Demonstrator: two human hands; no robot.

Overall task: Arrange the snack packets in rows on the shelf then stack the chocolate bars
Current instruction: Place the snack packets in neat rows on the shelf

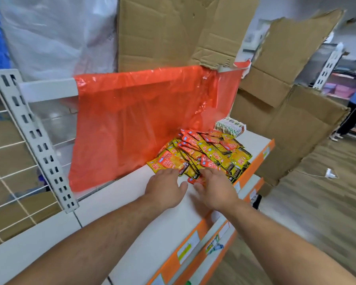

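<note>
Two bare forearms are stretched over the white shelf (132, 204), whose front edge is trimmed in orange. The left hand (165, 189) is laid flat at the near edge of the pile of snack packets (206, 155), its straight fingers touching the nearest yellow packet, with nothing gripped. The right hand (216, 190) is spread open at the same near edge and rested on the packets; it is blurred, but no grip is seen. The red and yellow packets are heaped loosely and overlap. Just behind the pile a stack of chocolate bars (230, 126) is set. Behind and left of the pile an orange plastic sheet (136, 120) is draped, and torn cardboard (169, 29) is propped beyond it.
</note>
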